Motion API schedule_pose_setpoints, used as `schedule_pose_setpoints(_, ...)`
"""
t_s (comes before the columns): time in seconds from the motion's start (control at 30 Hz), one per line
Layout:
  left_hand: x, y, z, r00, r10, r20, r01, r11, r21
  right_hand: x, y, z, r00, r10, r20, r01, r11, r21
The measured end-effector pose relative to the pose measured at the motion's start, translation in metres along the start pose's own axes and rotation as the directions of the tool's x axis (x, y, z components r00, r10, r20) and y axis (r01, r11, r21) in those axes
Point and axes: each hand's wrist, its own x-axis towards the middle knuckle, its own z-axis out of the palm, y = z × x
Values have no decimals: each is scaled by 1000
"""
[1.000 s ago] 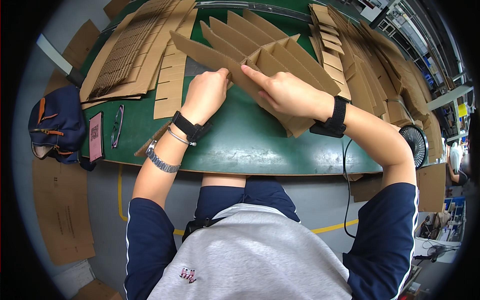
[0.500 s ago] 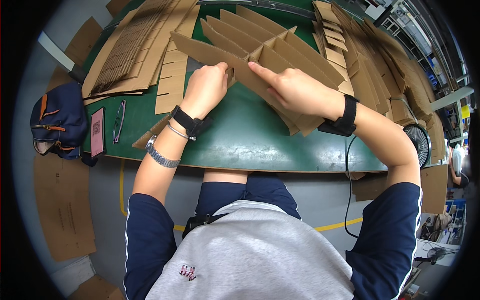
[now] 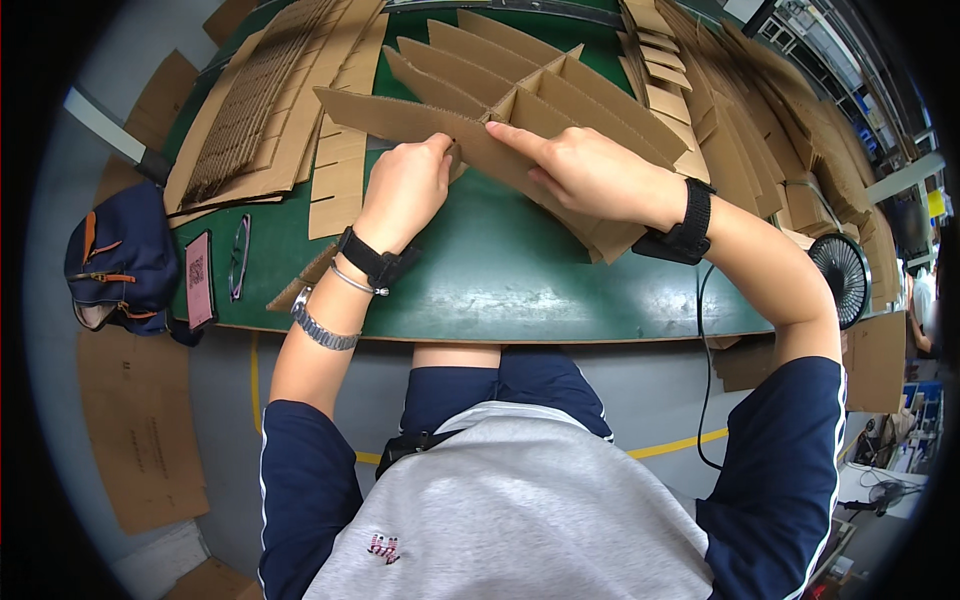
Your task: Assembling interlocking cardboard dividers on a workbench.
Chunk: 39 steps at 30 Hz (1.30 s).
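Note:
A brown cardboard divider (image 3: 555, 110) of upright strips slotted across one another stands over the green table. My left hand (image 3: 408, 188) pinches cardboard at the near end of the cross strip, close against the nearest long panel (image 3: 395, 115); its fingertips are partly hidden. Across from it, my right hand (image 3: 600, 175) lies over that same panel. Its index finger is stretched along the panel's upper edge to the joint with the cross strip. The other fingers curl down and are mostly hidden behind the hand.
Slotted cardboard strips (image 3: 338, 180) and a bundle of strips (image 3: 235, 120) lie at left. More cardboard stacks (image 3: 740, 130) fill the right side. A blue bag (image 3: 122, 255), pink phone (image 3: 199, 280) and glasses (image 3: 239, 258) sit at left; a black fan (image 3: 838, 275) stands at right.
The nearest panel's left end has swung left and toward me. Both hands keep their places on the divider, with my right fingertip still at the joint.

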Motion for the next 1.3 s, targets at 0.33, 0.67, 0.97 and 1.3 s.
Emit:
schedule_pose_setpoints(0.33,7,9,5,994,-93,50,95,995,-33,-13,6,21,990,12,137,7,990,-138)
schedule_pose_setpoints(0.67,-4,5,0,999,52,11,-53,990,133,-8,122,-102,945,148,-292,-159,987,-16)
schedule_pose_setpoints(0.97,-6,15,-5,996,-11,87,3,996,84,-211,348,-149,279,810,-516,-934,102,-344)
schedule_pose_setpoints(1.3,-7,5,-6,996,54,65,-58,996,60,-214,332,-173,299,704,-644,-946,132,-295)
